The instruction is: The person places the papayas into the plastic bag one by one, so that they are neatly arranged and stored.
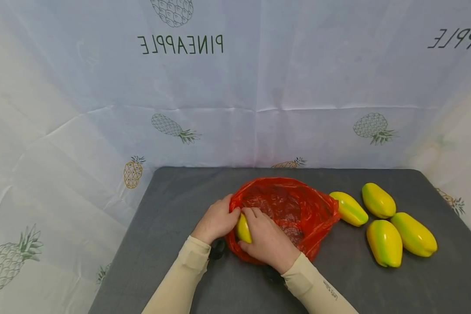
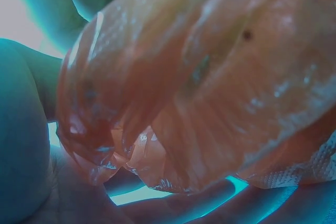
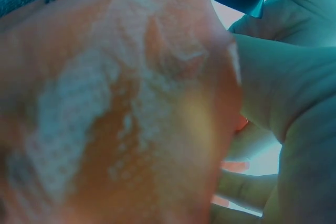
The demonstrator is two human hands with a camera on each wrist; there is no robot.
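A red plastic bag [image 1: 276, 203] stands on the table with its mouth spread wide toward the head camera. At its left rim, my left hand [image 1: 217, 220] grips the plastic, thumb toward the inside. My right hand [image 1: 268, 237] reaches into the mouth and holds a yellow-green papaya [image 1: 243, 229] against the left inner wall; the hand covers part of the fruit. Crumpled film of the bag [image 2: 210, 87] fills most of the left wrist view, with fingers curled below it. Translucent bag film [image 3: 126, 108] also covers much of the right wrist view, beside the right hand's fingers.
Several more papayas [image 1: 384, 242] lie in a loose group right of the bag, the closest papaya [image 1: 349, 208] right by its rim. The dark grey table [image 1: 161, 270] backs onto a white cloth [image 1: 235, 87] printed with pineapples.
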